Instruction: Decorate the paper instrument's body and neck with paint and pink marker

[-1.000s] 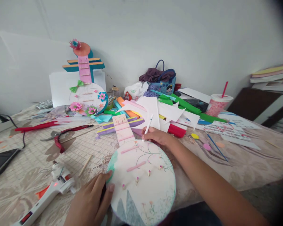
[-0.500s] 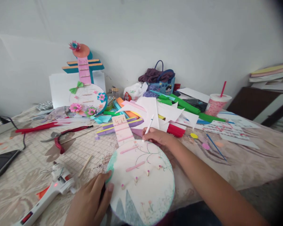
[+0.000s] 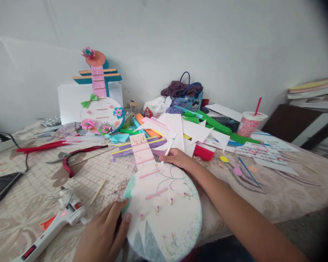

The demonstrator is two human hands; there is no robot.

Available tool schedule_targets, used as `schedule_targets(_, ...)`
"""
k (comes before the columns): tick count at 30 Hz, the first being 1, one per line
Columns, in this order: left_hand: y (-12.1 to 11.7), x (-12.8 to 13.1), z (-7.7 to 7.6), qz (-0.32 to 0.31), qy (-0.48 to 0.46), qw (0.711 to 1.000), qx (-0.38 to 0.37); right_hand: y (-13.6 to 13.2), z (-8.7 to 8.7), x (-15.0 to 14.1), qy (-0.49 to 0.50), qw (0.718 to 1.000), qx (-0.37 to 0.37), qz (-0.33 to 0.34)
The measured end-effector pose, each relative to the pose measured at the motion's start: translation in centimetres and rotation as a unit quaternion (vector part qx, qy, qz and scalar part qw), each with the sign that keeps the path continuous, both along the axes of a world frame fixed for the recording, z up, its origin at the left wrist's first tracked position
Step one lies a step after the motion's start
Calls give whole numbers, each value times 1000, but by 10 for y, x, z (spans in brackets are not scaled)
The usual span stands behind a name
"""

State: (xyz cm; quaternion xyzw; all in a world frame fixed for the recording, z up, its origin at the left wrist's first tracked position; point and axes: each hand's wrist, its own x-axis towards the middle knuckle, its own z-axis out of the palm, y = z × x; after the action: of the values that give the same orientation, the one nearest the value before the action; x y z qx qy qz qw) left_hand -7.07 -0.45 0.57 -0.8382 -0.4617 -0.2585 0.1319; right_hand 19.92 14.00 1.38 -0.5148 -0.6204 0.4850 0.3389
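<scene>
A handmade cardboard lute (image 3: 177,214) lies before me, its round white body painted with green vines, small flowers and grey-blue peaks. Pink strips cross it, and a row of small pegs with pink tips stands on its face. My left hand (image 3: 105,227) grips the body's left edge, thumb on top and fingers at the rim. Between the fingers of my right hand (image 3: 177,159) is a slim white pen (image 3: 170,146), its lower end at the top edge of the body, close to the neck (image 3: 142,153).
A glue gun (image 3: 58,222) with a lit red light lies at left, near red-handled pruning shears (image 3: 68,162). Behind are a finished, decorated lute (image 3: 100,107), piled coloured paper and foam (image 3: 175,123), a bag (image 3: 190,100) and a lidded cup with straw (image 3: 250,123).
My right hand and the pen have shifted slightly left along the lute's top edge, nearer the neck. The left hand keeps its grip.
</scene>
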Motion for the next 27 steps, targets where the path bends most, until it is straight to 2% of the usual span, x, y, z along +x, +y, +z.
schedule_targets(8,1,-1,0,-4,-2,1000,0,-2,7,4,-65,998,9,22)
schedule_targets(19,1,-3,-1,1,2,1000,6,-5,12,11,-31,996,-63,51)
schedule_targets(27,-1,-1,0,-3,-15,1000,-9,-5,11,5,-16,999,-29,16)
